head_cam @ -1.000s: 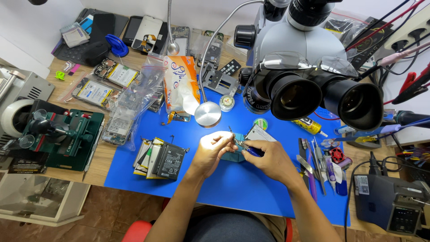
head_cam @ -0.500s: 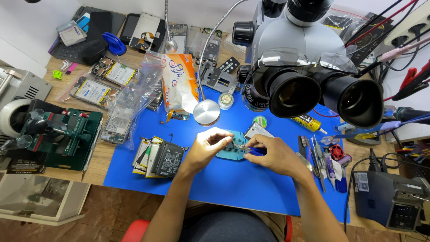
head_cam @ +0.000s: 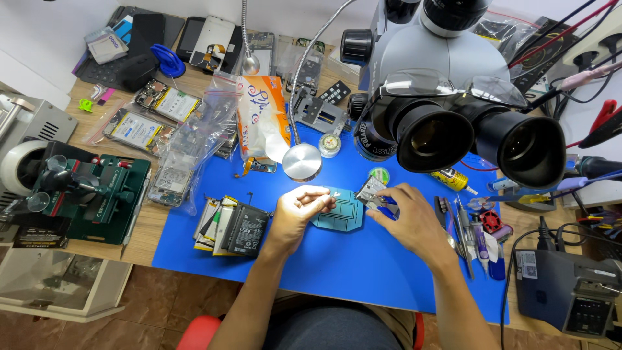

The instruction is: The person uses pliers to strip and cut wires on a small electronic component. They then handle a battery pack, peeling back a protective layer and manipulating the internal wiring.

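Left hand (head_cam: 299, 209) pinching a small bright part at the edge of a teal phone frame (head_cam: 338, 212) lying flat on the blue mat (head_cam: 363, 272). Right hand (head_cam: 407, 217) clenched around tweezers (head_cam: 382, 202) just beside the frame. Stack of batteries (head_cam: 232, 225) near the left wrist, microscope (head_cam: 453, 97) above.

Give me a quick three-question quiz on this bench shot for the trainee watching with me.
1. True or false: both hands are over the blue mat.
2. What lies just to the left of the left hand? A) a stack of phone batteries B) a soldering iron C) a mug
3. Which hand pinches the small silvery part over the teal board?

Key: 1 true. 2 A, the battery stack. 3 the right hand.
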